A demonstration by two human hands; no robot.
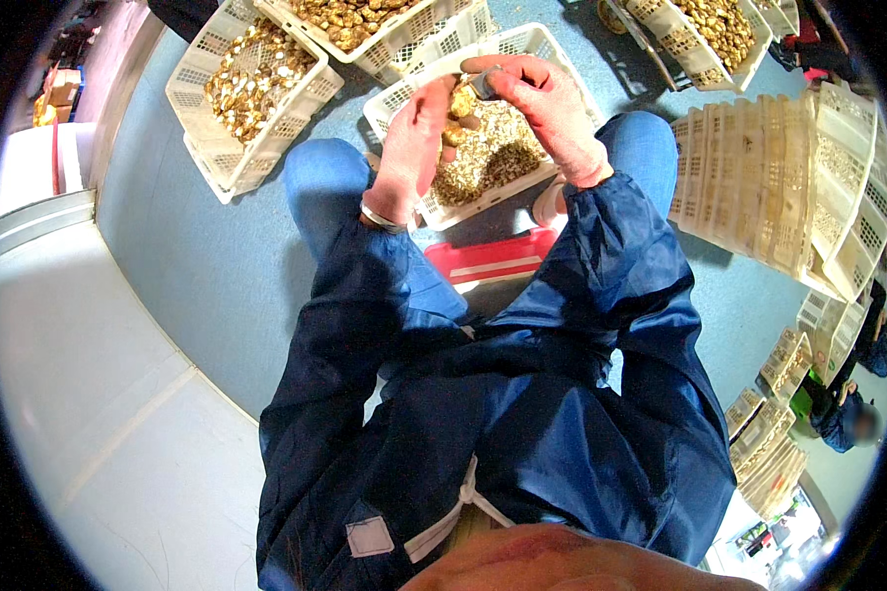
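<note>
So the left hand (pixel 411 148) is cupped around a small handful of gold-coloured metal parts (pixel 460 106), fingers curled up to keep them from spilling, and the right hand (pixel 547 106) is pinching 1 small greyish piece (pixel 484 85) between thumb and fingertips right above that handful. Both hands hover over the white plastic crate (pixel 537 44) sitting between the knees, which is full of finer brassy bits (pixel 483 158). My read is this is a sorting or checking step: 1 piece picked out and looked at while the rest wait in the palm. The next move probably calls for a steady pinch and keeping the left palm level, since those parts look small and slippery. Going outward, there's a red stool or box edge (pixel 493 258) under the blue-sleeved arms, 2 more crates (pixel 251 79) of bigger gold pieces up left, another one (pixel 705 34) up right, and a stack of empty white crates (pixel 788 187) lying on their sides at the right. Nothing really blocks the hands, though the crates crowd the blue floor (pixel 207 256) pretty tightly. Another person (pixel 843 414) in blue is off at the far right edge.
</note>
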